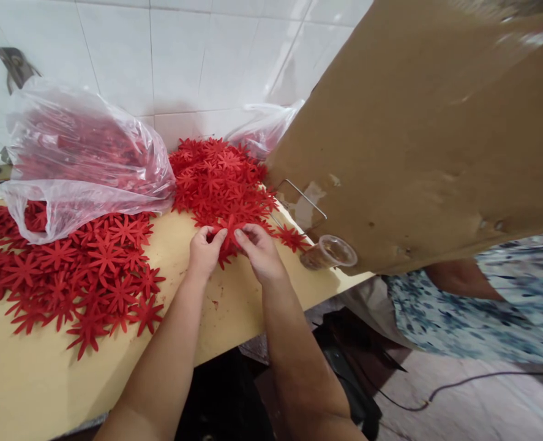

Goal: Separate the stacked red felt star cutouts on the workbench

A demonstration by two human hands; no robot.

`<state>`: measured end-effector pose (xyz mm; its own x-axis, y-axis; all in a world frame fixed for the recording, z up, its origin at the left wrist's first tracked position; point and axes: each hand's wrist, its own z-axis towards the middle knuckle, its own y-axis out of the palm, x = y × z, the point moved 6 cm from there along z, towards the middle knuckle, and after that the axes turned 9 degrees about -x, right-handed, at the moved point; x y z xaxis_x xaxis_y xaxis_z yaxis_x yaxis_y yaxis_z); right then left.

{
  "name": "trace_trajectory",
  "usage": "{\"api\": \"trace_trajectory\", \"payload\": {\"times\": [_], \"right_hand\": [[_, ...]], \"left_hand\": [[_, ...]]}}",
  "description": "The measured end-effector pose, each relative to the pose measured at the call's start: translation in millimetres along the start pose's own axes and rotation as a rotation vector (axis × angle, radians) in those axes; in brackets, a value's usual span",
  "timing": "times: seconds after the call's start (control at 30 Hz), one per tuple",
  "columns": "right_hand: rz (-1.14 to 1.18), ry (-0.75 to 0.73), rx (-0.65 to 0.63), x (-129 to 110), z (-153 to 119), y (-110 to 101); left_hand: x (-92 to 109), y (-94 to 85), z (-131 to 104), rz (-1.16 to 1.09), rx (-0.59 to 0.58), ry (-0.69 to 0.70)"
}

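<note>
Between my two hands is a red flower-shaped cutout [229,237] with long narrow petals. My left hand [206,250] pinches its left side between thumb and fingers. On the other side, my right hand [261,252] pinches it the same way. Just beyond my fingers rises a heap of similar red cutouts [216,177], piled against the tiled wall. A second, wider heap [82,269] spreads over the table to the left of my left forearm. One loose cutout [292,237] lies to the right of my right hand.
A clear plastic bag [92,147] full of red pieces rests on the left heap; another bag [266,131] stands behind. A clear plastic cup [329,252] sits near a bent wire [304,199]. A large brown board [427,135] leans at right, before a person in patterned clothing [459,306].
</note>
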<state>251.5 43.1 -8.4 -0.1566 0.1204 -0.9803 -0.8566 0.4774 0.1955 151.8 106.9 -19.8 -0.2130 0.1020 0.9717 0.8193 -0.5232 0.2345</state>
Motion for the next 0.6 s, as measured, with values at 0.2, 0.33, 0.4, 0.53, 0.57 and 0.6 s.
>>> {"api": "trace_trajectory", "payload": {"times": [0.2, 0.33, 0.4, 0.53, 0.57, 0.6], "right_hand": [[-0.066, -0.002, -0.129, 0, -1, 10], [-0.106, -0.055, -0.074, -1, 3, 5], [-0.136, -0.084, -0.041, -1, 5, 1], [-0.243, -0.121, 0.037, -1, 6, -8], [-0.27, -0.126, 0.051, -1, 6, -10], [-0.293, -0.131, 0.058, -1, 6, -11]], "left_hand": [[1, 2.8, -2, 0.153, -0.03, 0.047], [1, 4.4, -3, 0.192, -0.042, 0.054], [1, 6.0, -3, 0.164, -0.052, 0.054], [4, 6.3, -2, 0.039, -0.034, 0.046], [4, 6.0, -2, 0.01, -0.024, 0.039], [4, 6.2, -2, -0.015, -0.022, 0.027]]}}
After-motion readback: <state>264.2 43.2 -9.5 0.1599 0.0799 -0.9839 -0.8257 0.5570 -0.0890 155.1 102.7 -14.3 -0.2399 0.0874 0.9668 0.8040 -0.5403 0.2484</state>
